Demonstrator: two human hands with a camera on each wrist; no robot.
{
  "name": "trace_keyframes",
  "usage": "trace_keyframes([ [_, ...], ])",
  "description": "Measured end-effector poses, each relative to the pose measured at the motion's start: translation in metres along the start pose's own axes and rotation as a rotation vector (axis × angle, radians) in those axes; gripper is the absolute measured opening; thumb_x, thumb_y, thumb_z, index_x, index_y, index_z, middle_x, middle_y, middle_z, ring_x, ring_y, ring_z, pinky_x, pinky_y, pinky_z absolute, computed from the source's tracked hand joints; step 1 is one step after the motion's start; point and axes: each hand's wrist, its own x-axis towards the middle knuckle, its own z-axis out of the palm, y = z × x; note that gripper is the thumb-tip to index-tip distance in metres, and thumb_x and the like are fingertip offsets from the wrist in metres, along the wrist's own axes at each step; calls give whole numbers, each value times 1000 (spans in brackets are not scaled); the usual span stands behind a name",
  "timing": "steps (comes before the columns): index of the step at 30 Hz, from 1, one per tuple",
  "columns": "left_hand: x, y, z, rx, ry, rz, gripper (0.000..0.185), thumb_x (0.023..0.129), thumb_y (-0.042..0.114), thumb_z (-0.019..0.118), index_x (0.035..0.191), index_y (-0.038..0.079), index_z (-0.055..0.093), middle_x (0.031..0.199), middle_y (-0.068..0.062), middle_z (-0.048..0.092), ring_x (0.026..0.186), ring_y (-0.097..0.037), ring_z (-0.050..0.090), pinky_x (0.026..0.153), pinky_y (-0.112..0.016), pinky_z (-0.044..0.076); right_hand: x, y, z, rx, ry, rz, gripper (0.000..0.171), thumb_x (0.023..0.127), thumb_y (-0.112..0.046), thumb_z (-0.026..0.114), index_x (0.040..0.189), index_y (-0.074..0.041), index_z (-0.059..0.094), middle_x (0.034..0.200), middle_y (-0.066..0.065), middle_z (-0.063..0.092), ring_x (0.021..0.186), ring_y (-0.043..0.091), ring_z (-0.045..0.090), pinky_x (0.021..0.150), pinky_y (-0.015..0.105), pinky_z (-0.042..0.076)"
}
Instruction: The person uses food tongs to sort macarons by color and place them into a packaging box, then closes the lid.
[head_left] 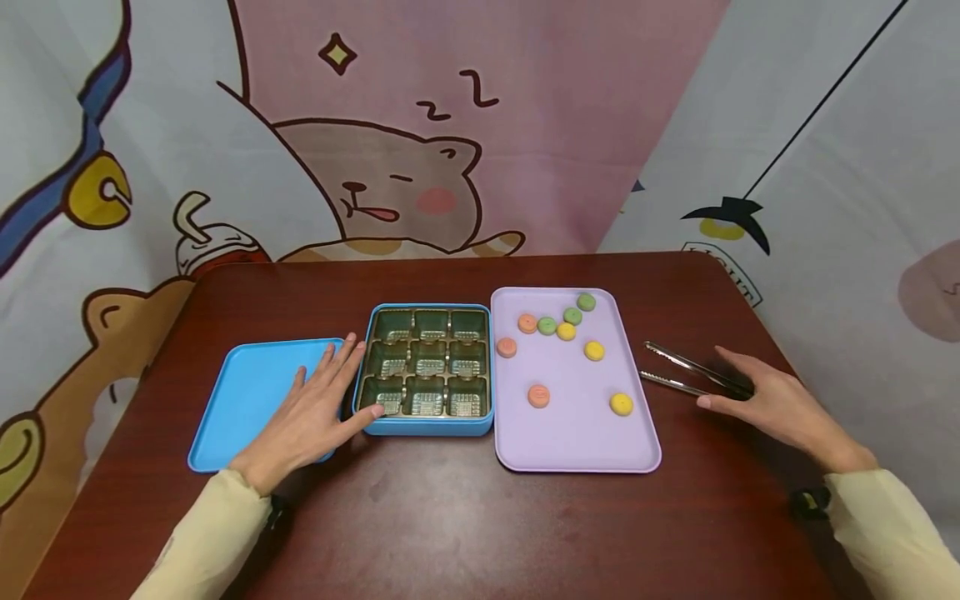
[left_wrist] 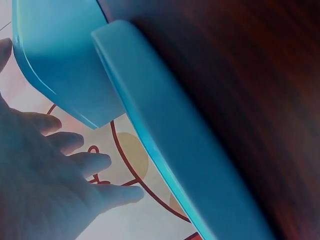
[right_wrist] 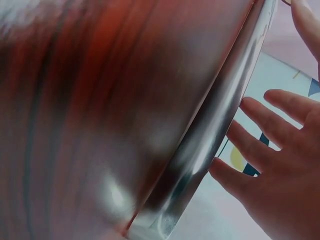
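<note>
Metal tongs [head_left: 693,371] lie on the dark red-brown surface [head_left: 465,517], just right of the lilac tray [head_left: 577,442], tips pointing toward the tray, arms slightly apart. The right hand [head_left: 772,400] rests over their handle end with fingers extended and spread; the head view shows fingertips touching or just over the tongs, with no closed grip. In the right wrist view the tongs [right_wrist: 220,135] run as a bright metal strip beside the straight fingers [right_wrist: 260,125].

The left hand [head_left: 318,412] lies flat, fingers spread, across the right part of the blue lid [head_left: 247,400], thumb and fingertips touching the left wall of the blue box [head_left: 427,427]. The left wrist view shows the same hand [left_wrist: 45,180] relaxed beside the blue box wall [left_wrist: 175,150].

The box stands open between lid and tray, holding a nine-compartment insert [head_left: 427,367], three rows of three, all compartments showing bare patterned floors.

On the tray lie nine small round sweets: three orange [head_left: 537,396], three green [head_left: 572,316], three yellow [head_left: 621,404]; most cluster at the far end.

Behind hangs a cartoon backdrop [head_left: 390,183] with a sleeping bear and "ZZ" marks; partial lettering at the surface's right rear edge is unreadable
</note>
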Motion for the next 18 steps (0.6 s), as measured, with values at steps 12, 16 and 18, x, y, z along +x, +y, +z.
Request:
trace_keyframes([
  [12, -2, -2, 3, -38, -25, -2, 99, 97, 68, 57, 168, 15, 13, 174, -6, 11, 157, -42, 14, 115, -76, 15, 0, 10, 1, 6, -4, -38, 104, 82, -59, 82, 151, 7, 43, 144, 41, 42, 127, 59, 42, 98, 80, 36],
  [16, -1, -2, 3, -38, -32, -4, 98, 98, 67, 57, 168, 15, 11, 174, -5, 10, 157, -41, 13, 115, -76, 14, 0, 13, 2, 16, 4, -46, 96, 84, -55, 82, 148, 7, 47, 139, 39, 47, 121, 56, 47, 95, 78, 39],
  [18, -1, -1, 3, -39, -35, -5, 99, 98, 67, 57, 169, 16, 10, 174, -5, 11, 157, -41, 12, 116, -75, 13, 0, 15, 2, 13, 15, -57, 89, 85, -50, 83, 144, 8, 51, 134, 37, 50, 117, 54, 51, 93, 76, 42],
])
